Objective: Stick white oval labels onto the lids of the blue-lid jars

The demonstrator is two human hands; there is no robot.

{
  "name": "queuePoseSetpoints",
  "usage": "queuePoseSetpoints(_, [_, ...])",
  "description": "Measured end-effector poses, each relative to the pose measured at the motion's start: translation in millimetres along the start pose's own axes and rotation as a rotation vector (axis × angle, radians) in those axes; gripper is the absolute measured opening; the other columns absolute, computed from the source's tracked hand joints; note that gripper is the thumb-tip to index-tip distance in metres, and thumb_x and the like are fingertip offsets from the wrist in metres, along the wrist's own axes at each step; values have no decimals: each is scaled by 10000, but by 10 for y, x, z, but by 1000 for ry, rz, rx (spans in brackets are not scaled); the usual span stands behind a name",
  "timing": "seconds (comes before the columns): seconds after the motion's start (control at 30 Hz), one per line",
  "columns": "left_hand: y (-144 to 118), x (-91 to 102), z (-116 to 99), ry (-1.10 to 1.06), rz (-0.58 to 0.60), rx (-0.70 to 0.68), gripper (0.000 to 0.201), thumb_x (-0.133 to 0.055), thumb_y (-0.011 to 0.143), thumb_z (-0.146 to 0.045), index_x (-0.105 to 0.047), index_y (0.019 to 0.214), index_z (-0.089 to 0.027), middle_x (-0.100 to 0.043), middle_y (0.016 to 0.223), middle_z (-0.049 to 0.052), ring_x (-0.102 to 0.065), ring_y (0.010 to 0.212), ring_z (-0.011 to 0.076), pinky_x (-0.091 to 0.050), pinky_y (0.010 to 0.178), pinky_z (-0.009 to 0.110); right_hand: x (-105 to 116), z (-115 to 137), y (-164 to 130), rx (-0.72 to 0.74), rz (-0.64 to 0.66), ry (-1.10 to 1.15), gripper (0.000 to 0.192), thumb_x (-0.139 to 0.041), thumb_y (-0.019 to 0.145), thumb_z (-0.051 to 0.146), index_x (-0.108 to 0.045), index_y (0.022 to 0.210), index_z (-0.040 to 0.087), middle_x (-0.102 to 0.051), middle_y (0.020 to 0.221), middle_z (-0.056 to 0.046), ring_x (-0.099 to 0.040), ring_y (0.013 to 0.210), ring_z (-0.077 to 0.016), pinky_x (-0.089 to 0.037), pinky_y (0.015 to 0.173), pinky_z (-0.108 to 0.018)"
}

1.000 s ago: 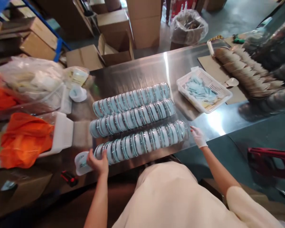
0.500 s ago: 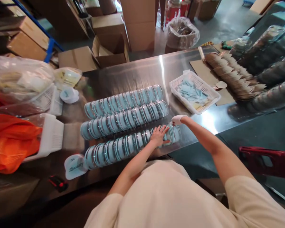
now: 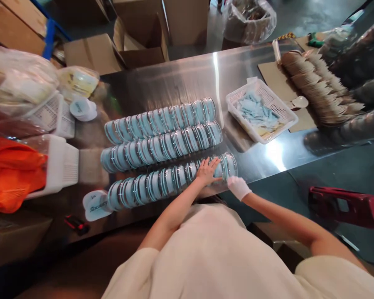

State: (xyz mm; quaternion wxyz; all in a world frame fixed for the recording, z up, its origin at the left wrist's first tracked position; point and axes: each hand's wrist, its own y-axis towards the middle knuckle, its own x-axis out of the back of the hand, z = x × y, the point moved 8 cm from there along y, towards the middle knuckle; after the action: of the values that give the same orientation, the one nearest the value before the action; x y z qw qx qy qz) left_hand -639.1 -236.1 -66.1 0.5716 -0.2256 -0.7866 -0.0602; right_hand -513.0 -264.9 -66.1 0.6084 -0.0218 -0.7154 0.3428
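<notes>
Three long rows of round clear containers with pale blue inserts lie on their sides on a metal table: a back row (image 3: 162, 119), a middle row (image 3: 162, 145) and a front row (image 3: 149, 185). My left hand (image 3: 207, 171), bare, rests on top of the front row near its right end with its fingers spread. At the near right end of that row is my right hand (image 3: 238, 187) in a white glove. Its fingers look closed together against the end container; their tips are hidden. A white card (image 3: 96, 205) with dark lettering lies at the row's left end.
A white basket (image 3: 289, 120) of small blue packets stands right of the rows. Beyond it are stacked brown paper pieces (image 3: 324, 83). White bins (image 3: 70, 164) and a red-black cutter (image 3: 76, 224) sit left. A dark red chair (image 3: 349, 203) stands at right.
My gloved right hand has moved from the far side of the front row's end to its near side. My left hand stays spread on the row. The view has shifted slightly.
</notes>
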Motion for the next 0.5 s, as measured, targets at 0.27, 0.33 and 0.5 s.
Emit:
queuePoseSetpoints(0.27, [-17,73,24,-4,-14,11,1065,-574,849,-719,-169,1635,-125,-129,1695,185,-166,1550,397,-131,1245,572,-220,-65,-177,18,-53,71,426,-318,1054,294,-702,1159,144,-715,1033,-160,-676,910,-220,-432,732,-269])
queuePoseSetpoints(0.33, [-50,98,74,1,-49,30,1096,-568,846,-729,-149,1630,-89,-101,1690,218,-98,1565,392,-65,1237,620,225,-135,-16,85,-202,66,419,-328,1056,289,-684,1247,179,-705,1103,-147,-651,977,-212,-419,795,-263])
queuePoseSetpoints(0.5, [-99,32,148,-5,-3,38,1019,-553,873,-689,-210,1615,-82,-209,1673,200,-197,1550,350,-84,1244,609,995,-19,894,345,-91,-50,340,-568,948,225,-689,1265,217,-690,1225,-123,-625,1060,-211,-429,849,-249])
